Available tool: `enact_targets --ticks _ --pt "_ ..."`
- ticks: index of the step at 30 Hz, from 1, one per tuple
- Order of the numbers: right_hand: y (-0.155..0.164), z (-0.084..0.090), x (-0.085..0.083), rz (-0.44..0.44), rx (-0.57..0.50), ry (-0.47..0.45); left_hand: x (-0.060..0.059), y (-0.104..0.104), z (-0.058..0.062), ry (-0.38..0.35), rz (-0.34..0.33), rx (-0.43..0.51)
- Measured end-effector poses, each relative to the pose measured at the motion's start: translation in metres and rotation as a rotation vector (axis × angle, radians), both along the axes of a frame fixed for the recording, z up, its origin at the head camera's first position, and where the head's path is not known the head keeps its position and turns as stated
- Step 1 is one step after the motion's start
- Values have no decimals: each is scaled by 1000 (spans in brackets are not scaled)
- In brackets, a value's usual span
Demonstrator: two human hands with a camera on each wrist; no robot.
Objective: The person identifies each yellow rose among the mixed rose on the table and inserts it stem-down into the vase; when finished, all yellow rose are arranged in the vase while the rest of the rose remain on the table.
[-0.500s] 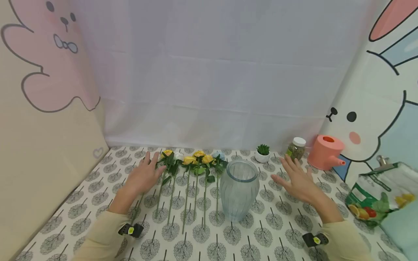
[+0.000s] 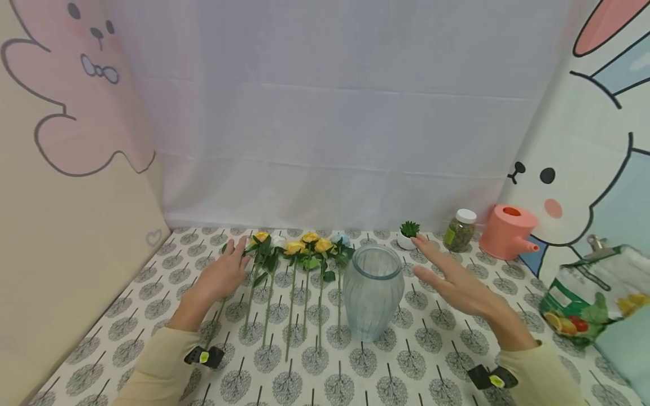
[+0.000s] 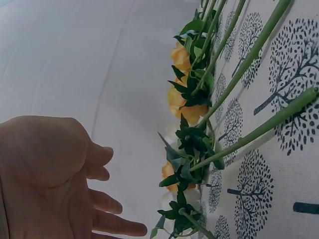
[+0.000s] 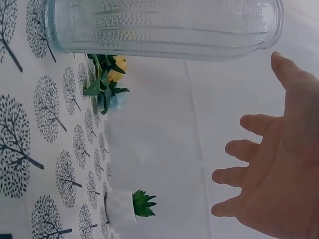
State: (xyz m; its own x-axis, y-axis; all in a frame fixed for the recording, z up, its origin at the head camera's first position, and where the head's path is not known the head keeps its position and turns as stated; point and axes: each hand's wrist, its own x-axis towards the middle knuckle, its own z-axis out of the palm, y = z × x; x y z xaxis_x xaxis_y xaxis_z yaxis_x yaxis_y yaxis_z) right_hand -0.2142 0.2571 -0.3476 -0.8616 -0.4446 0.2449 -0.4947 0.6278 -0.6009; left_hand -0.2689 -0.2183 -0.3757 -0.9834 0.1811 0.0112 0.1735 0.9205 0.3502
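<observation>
sleeves: cream, long, both arms | wrists: black strap with small yellow-green tag each | hands: bare

My left wrist view cuts off the flower stems at its edge. The snack bag runs past the head view's right side, print too small to read.

Flowers left of vase; potted plant, jar behind.
</observation>
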Motion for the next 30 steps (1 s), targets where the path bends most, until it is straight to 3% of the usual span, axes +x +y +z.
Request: enact_targets --ticks 8,18,25,30 --pt "-14 5 9 79 -93 6 0 -4 -4 8 11 10" --pt "-39 3 21 110 -148 33 2 -4 0 22 11 79" --pt "-51 -5 25 42 -179 8 0 -1 -2 7 6 70" --pt "-64 -11 25 21 -349 6 -1 -2 0 10 16 82"
